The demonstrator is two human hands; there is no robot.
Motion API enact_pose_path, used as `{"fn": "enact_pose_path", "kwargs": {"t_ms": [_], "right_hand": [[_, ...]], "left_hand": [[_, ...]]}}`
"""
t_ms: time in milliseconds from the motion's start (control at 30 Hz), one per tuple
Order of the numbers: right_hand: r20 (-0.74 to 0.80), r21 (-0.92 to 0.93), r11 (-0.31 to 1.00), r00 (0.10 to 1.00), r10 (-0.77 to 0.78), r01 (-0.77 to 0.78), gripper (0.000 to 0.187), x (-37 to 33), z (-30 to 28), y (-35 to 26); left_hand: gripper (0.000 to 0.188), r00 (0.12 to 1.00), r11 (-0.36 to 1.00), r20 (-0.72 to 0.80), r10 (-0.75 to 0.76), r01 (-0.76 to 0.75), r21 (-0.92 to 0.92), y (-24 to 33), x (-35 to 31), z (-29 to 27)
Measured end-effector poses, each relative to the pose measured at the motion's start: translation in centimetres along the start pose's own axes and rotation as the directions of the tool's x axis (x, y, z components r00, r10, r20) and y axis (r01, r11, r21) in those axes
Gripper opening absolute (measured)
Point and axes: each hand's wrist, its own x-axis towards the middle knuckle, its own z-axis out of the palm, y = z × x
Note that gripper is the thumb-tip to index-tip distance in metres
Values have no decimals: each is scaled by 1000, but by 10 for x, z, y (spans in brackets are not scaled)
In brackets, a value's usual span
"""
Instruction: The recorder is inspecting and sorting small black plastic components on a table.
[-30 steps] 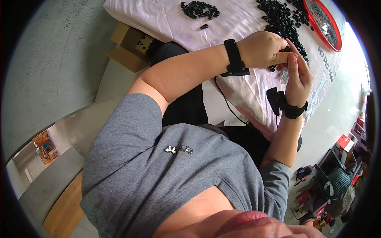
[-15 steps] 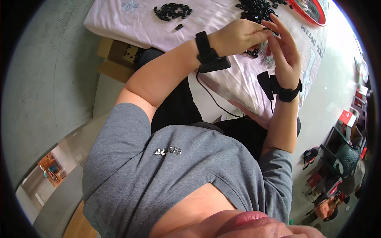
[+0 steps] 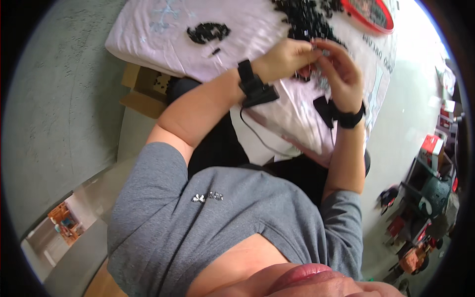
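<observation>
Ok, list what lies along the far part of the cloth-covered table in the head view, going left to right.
Small pile of black parts → left hand → right hand, fingertips meeting over a tiny piece too small to make out → red tray at the far right edge. All lie on the white cloth.

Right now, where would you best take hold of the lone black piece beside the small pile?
Pinch the lone black piece across its short sides, coming from above: it lies flat on the white cloth, apart from the small pile, with open cloth around it.
</observation>
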Motion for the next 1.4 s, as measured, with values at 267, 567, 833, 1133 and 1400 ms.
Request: {"fn": "enact_pose_path", "kwargs": {"t_ms": [267,567,833,1133,1400], "right_hand": [[-116,-202,979,993,-26,2,16,1,16,-6],[-123,-296,955,992,-18,-19,12,-5,22,7],[-41,-469,883,998,-52,27,20,20,3,3],[-12,-881,447,951,308,-156,25,161,-108,70],[41,-935,340,917,396,-105,22,187,-91,108]], "left_hand": [[21,951,738,-19,308,-226,636,6,2,-2],[15,897,606,-16,442,-285,743,7,-10,-3],[21,986,876,-148,80,2,482,15,-8,-14],[21,974,970,-214,-71,117,211,16,0,-31],[18,961,990,-246,-123,104,-90,15,2,-46]]}}
